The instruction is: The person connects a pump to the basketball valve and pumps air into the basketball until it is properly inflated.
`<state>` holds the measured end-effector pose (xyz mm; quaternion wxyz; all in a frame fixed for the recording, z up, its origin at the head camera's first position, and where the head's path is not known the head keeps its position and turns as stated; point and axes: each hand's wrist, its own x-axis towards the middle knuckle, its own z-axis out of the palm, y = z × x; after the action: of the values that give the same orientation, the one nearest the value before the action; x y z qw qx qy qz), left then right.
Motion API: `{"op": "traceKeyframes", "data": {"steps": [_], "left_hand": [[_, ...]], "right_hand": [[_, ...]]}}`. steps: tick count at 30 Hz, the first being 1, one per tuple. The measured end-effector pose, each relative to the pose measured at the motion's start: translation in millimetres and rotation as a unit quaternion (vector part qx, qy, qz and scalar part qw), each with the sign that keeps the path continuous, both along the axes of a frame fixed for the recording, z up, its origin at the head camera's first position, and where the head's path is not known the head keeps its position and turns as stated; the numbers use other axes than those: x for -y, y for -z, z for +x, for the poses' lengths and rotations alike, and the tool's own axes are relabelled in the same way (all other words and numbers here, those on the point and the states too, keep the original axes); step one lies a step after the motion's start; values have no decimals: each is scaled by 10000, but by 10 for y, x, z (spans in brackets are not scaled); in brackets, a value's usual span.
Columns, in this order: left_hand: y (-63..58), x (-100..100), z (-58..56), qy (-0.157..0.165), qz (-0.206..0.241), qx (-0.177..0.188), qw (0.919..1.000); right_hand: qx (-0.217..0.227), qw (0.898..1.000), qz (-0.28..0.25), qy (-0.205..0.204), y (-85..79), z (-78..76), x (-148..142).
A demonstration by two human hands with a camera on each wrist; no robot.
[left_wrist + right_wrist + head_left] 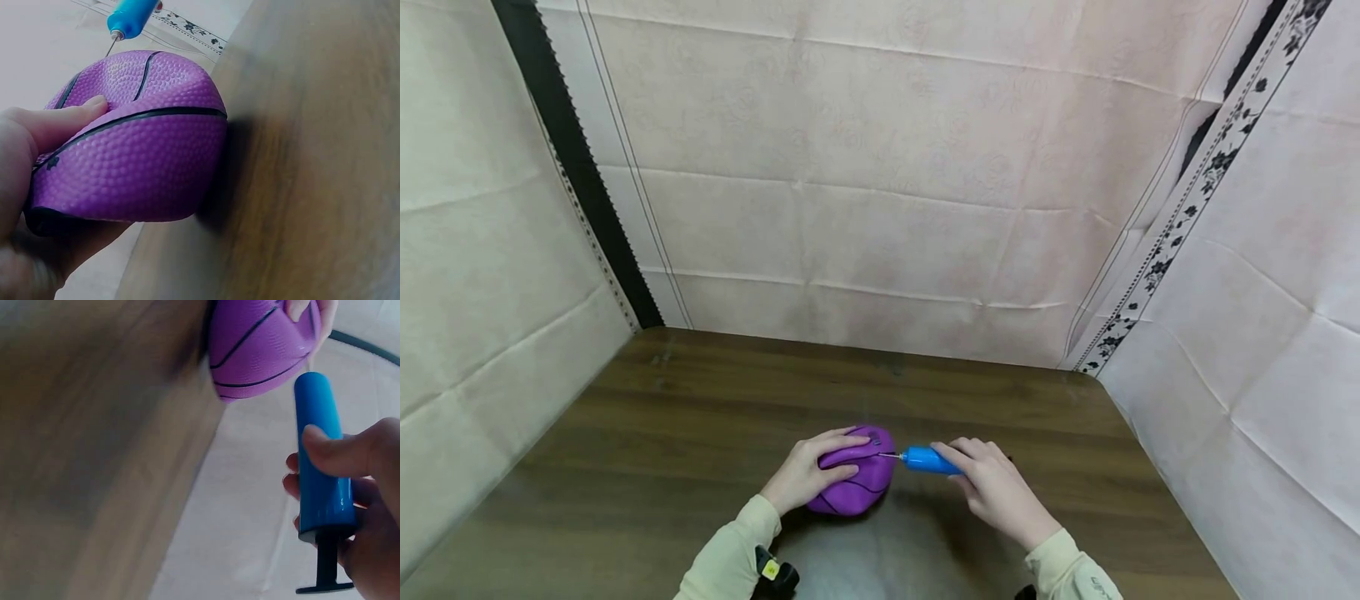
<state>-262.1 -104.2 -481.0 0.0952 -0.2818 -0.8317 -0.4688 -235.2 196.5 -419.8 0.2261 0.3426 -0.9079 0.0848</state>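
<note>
The left hand (pixel 811 468) grips the dented ball (pixel 859 493) between thumb and fingers, over the table (pixel 662 467). The right hand (pixel 996 487) is curled round the pump (pixel 927 460). From there the needle (pixel 889 455) meets the ball beside the left fingertips, its depth inside unclear; the plunger (pixel 326 565) juts from the barrel beyond the right hand's grip.

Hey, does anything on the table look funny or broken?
Yes, the purple ball in the left hand looks odd: it is dented and folded in instead of round, perhaps from too little air. I see no spill, and the blue pump in the right hand shows no damage.
</note>
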Motion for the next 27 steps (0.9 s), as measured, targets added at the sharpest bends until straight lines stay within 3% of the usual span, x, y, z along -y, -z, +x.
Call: {"op": "traceKeyframes", "data": {"steps": [7,14,17,23,27], "left_hand": [[-12,-23,19,-52,-106,-57,9999],[6,-65,54,-9,-98,-271,9996],[17,-84,63,-27,-134,-401,9991],[12,-91,75,-258,-173,-328,9990],[21,-91,69,-321,-212,-414,9984]], "right_hand": [[-670,9955,613,-273,-236,30,77],[-727,9863,1403,-472,-382,59,199],[-703,9823,1657,-519,-390,68,267],[-456,9779,1987,-453,-388,63,382],[-542,9720,2253,-392,-385,48,491]]}}
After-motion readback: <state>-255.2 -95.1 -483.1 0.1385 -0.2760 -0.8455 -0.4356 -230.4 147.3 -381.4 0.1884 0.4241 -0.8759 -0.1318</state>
